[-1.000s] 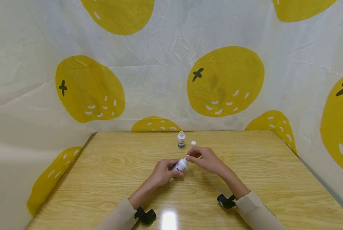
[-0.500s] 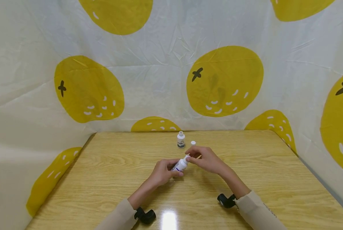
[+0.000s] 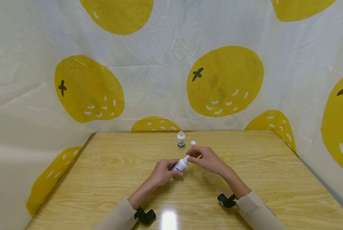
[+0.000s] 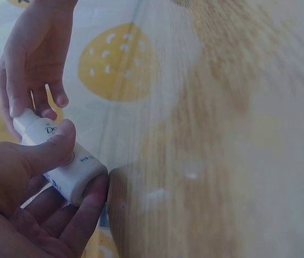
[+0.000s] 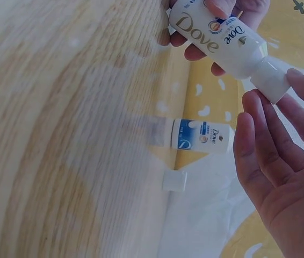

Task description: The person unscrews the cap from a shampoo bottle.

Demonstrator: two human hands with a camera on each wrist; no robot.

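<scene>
A white Dove bottle lies tilted in my left hand, its capped end up and to the right. In the left wrist view, my left thumb lies along the bottle's side and the fingers curl under its base. My right hand pinches the white cap between thumb and fingertips. The cap sits on the bottle's neck; how tightly cannot be seen. A second white Dove bottle, uncapped, stands upright farther back. Beside it a loose white cap rests on the table, partly hidden by my right hand.
The wooden table runs back to a white cloth backdrop printed with yellow fruit. Cloth also hangs along both sides. Black wrist cameras are worn at both cuffs.
Hardly anything differs. My right fingers shift slightly at the held bottle's cap, while the left hand, the standing bottle and the loose cap stay in place.
</scene>
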